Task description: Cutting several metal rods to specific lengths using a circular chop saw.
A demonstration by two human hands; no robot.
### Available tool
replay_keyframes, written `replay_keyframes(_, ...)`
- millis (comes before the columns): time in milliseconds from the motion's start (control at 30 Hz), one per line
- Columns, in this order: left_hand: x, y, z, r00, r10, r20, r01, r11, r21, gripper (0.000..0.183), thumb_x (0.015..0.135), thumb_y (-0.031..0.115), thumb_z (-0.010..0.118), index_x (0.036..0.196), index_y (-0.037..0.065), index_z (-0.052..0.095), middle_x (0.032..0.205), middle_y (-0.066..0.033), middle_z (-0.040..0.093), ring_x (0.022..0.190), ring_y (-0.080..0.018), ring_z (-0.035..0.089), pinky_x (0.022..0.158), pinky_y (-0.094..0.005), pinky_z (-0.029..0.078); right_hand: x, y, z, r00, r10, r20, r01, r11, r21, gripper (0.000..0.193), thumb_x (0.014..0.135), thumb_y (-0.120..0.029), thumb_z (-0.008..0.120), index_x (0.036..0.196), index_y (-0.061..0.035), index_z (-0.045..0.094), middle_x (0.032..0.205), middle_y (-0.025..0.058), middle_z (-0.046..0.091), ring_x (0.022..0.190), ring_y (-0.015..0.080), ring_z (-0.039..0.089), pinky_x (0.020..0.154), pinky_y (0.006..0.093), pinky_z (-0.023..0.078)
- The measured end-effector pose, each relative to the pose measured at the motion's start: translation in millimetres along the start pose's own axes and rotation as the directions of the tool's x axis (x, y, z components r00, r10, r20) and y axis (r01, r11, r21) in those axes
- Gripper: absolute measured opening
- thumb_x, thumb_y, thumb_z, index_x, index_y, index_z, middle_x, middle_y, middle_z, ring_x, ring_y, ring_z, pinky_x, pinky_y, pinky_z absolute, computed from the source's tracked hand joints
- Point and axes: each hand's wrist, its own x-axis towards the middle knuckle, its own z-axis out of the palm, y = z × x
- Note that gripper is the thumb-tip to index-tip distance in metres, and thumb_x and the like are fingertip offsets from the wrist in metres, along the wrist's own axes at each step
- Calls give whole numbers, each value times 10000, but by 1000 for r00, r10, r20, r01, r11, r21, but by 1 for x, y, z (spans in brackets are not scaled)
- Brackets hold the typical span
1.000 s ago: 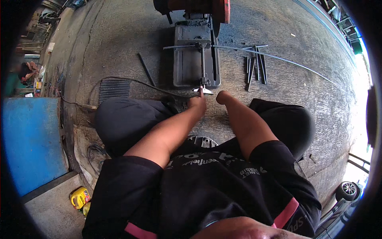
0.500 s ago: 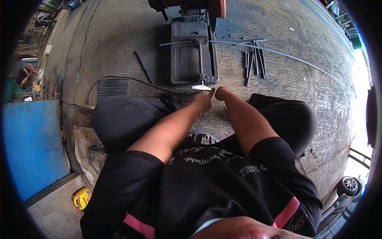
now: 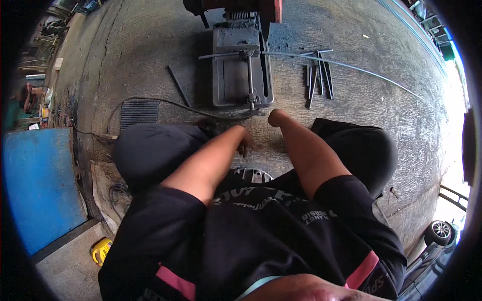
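Observation:
In front of me on the floor stands a cut-off saw (image 3: pixel 217 83) with a grey metal base. Its vise screw (image 3: pixel 250 75) runs toward me and ends in a crank handle (image 3: pixel 258 113). A long thin metal rod (image 3: pixel 351 68) lies across the base through the vise and reaches far to the right. My left hand (image 3: pixel 244 141) hangs below the handle, apart from it, fingers loose and pointing down with nothing seen in them. Just right of the handle is my right hand (image 3: pixel 276 118), bent at the wrist; its fingers are hidden, and I cannot tell whether it touches the handle.
Several short metal pieces (image 3: pixel 320 75) lie right of the saw, and a dark bar (image 3: pixel 179 85) lies left. A cable (image 3: pixel 186 107) curves past a ribbed grate (image 3: pixel 139 115). A blue panel (image 3: pixel 45 185) and a yellow container (image 3: pixel 101 251) are at left. A car wheel (image 3: pixel 441 231) shows at right.
My left hand has left the handle and dropped back toward me. The handle has turned and no longer shows its bright flat side. My right hand stays in nearly the same spot.

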Motion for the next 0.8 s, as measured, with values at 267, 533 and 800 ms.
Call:
replay_keyframes(267,6,24,24,632,438,-639,-137,875,464,512,840,440,534,1258,143,541,1070,-178,631,930,-328,630,851,-437,482,-3,-6,2,993,4,115,-4,1000,-2,267,838,-159,526,1027,-44,675,1086,148,640,1006,326,608,835,416,497)
replay_keyframes(533,-19,43,41,534,72,-842,247,940,236,675,855,175,480,1465,209,193,1092,-160,627,965,-278,636,761,-458,511,3,4,13,979,201,-20,-189,946,264,283,839,-141,489,1039,-61,673,1117,159,627,1041,337,593,860,410,487)
replay_keyframes(800,27,23,29,751,-4,-660,167,969,184,646,846,250,531,1415,125,253,1145,-201,587,1045,-322,585,841,-441,490,2,-2,17,955,295,-16,-261,870,418,278,826,-144,498,1021,-54,675,1123,154,627,1036,339,598,862,416,490)
